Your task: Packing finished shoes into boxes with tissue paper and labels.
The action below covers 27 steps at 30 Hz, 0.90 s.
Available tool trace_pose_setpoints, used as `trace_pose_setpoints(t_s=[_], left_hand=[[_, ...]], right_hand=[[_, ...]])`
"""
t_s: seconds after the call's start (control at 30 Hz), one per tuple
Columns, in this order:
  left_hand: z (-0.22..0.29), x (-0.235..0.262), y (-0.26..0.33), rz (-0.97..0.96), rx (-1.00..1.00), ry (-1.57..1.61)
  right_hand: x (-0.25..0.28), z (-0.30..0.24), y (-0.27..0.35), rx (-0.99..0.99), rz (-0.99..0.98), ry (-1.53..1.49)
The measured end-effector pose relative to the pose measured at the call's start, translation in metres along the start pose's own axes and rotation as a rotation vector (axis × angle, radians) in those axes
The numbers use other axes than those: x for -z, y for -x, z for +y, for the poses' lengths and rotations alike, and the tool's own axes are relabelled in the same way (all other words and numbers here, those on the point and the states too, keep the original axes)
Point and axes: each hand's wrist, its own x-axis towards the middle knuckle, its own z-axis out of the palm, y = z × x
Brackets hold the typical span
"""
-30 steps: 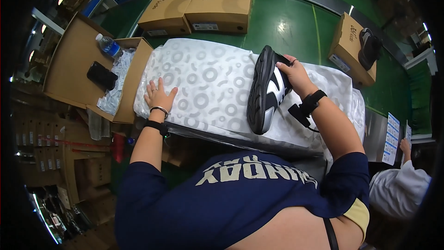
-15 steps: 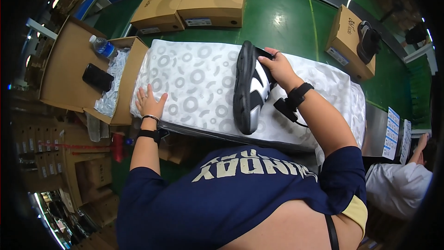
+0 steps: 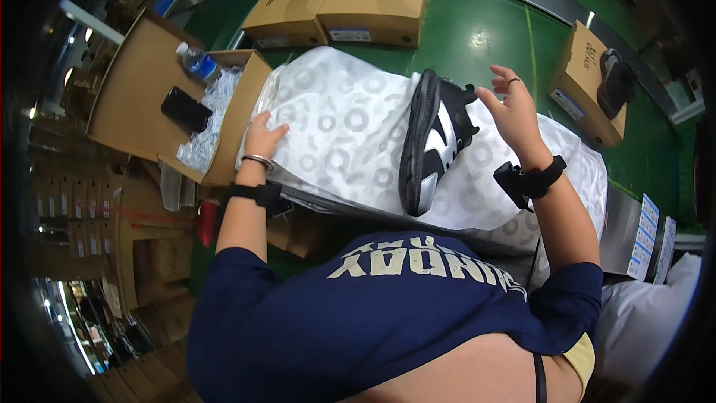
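Observation:
A black, white and silver sneaker (image 3: 436, 142) lies on its side on a sheet of white wrapping paper (image 3: 350, 127) printed with grey rings and arcs. The thick black sole faces left. My left hand (image 3: 261, 139) is closed on the left edge of the paper, which bulges up at its far left part; the fingertips are partly hidden. Just right of the shoe's heel, my right hand (image 3: 514, 119) hovers with fingers apart, holding nothing and not touching the shoe.
At the left, an open cardboard box (image 3: 134, 104) holds small white slips (image 3: 212, 123), a water bottle (image 3: 197, 61) and a black phone (image 3: 186, 109). Closed shoe boxes (image 3: 373, 0) stand behind on the green surface. At far right, a dark shoe (image 3: 617, 82) rests on another box (image 3: 578, 67).
My right hand has let go of the sneaker and moved right. My left hand has closed on the paper's edge, and the paper has risen at its far left. The whole view has shifted.

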Motion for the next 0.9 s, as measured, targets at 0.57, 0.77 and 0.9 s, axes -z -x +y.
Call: trace_pose_setpoints(t_s=[0.57,0.77,0.9], left_hand=[[0.293,-0.099,0.067,-0.558,-1.117,-0.448],[0.282,-0.118,0.052,-0.607,-1.092,-0.636],[0.285,-0.121,0.052,-0.648,-1.086,-0.655]], right_hand=[[0.095,0.113,0.062,-0.569,-0.341,0.159],[0.146,0.14,0.07,-0.365,-0.743,0.697],[0.176,0.179,0.032,-0.459,-0.498,0.486]])
